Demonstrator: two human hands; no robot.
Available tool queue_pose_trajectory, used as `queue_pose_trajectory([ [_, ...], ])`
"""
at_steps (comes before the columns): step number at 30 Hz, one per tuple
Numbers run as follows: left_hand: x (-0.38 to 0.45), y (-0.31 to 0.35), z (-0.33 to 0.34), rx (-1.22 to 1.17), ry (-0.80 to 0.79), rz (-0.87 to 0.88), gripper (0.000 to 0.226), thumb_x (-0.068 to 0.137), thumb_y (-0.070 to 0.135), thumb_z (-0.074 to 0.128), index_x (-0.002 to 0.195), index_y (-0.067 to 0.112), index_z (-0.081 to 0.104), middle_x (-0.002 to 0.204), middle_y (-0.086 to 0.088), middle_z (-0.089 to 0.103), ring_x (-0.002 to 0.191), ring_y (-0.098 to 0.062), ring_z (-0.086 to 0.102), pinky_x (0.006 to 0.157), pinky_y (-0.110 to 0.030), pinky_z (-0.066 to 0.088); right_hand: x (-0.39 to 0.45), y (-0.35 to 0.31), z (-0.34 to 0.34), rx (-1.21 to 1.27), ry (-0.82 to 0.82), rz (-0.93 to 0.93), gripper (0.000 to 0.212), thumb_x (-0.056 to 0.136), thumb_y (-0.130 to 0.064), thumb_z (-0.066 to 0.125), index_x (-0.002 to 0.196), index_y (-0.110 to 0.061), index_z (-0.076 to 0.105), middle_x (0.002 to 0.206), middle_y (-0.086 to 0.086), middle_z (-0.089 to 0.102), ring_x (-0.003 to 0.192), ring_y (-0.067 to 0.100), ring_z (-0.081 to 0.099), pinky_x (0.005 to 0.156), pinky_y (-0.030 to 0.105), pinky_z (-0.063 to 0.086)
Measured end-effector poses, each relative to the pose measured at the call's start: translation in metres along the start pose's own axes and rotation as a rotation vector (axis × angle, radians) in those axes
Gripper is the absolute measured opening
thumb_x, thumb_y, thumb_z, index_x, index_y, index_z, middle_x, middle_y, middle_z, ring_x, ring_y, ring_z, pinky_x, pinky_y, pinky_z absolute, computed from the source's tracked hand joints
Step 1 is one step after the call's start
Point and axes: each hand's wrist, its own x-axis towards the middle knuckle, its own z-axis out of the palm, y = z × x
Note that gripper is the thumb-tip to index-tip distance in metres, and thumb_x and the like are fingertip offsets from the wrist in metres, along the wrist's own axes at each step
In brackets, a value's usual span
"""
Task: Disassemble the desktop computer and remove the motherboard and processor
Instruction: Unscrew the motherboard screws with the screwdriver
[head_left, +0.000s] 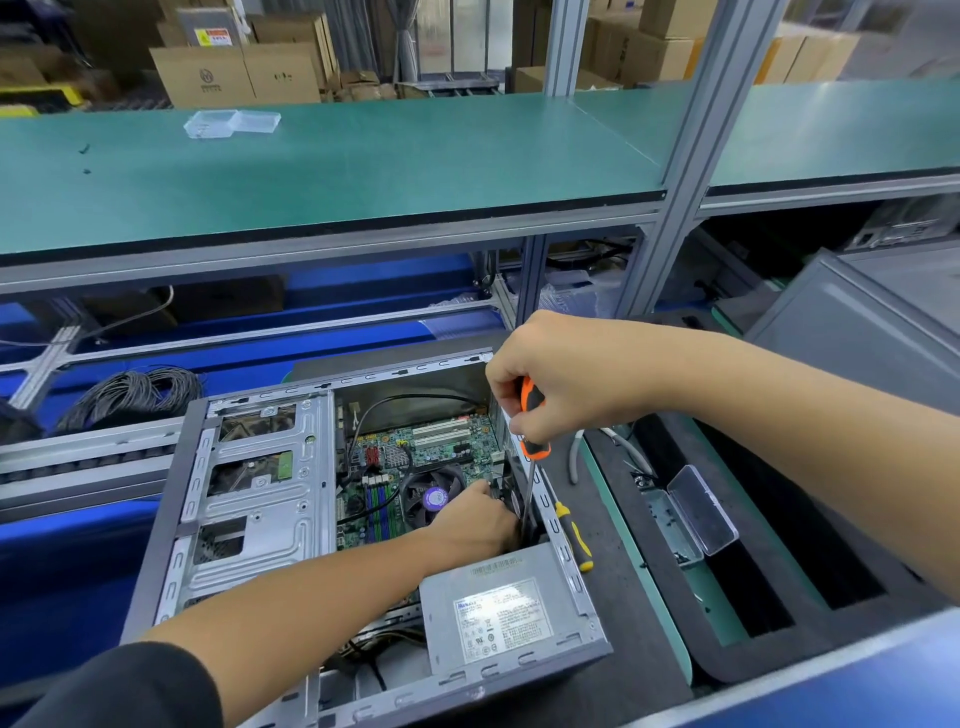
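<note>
Case (249, 525) opened | motherboard (441, 452) and cooler fan (434, 493) not yet removed | left hand (475, 525) clamped on rear fan (506, 496) | right hand (561, 379) clamped on orange screwdriver (532, 415), tip hidden | early stage judged.

Both bare forearms reach forward, the left hand (475, 519) from seven o'clock with a dark sleeve at the elbow, fingers curled low toward one o'clock, the right hand (550, 379) from four o'clock, raised higher, wrist bent, fist clenched around an orange-black handle
</note>
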Motion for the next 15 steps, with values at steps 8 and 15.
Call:
queue_pose_trajectory([
  [8, -0.0008, -0.0006, 0.0061, 0.018, 0.054, 0.036, 0.039, 0.089, 0.007, 0.043, 0.055, 0.013, 0.026, 0.073, -0.015, 0.063, 0.053, -0.016, 0.024, 0.073, -0.033, 0.018, -0.0047, -0.0005, 0.0016, 0.02, 0.019, 0.03, 0.01, 0.079, -0.017, 0.068, 0.071, -0.016, 0.062, 0.064, -0.008, 0.062, 0.06, 0.004, 0.053, 0.055, 0.019, 0.042],
  [15, -0.0056, -0.0009, -0.0004, 0.116, 0.125, 0.078, 0.045, 0.076, 0.01, 0.052, 0.049, 0.014, 0.015, 0.053, -0.007, 0.059, 0.047, -0.013, 0.007, 0.068, -0.029, 0.023, -0.0066, -0.002, 0.0028, 0.005, 0.011, 0.055, 0.01, 0.077, -0.019, 0.069, 0.072, -0.017, 0.062, 0.063, -0.008, 0.061, 0.06, 0.0, 0.052, 0.05, 0.021, 0.042],
])
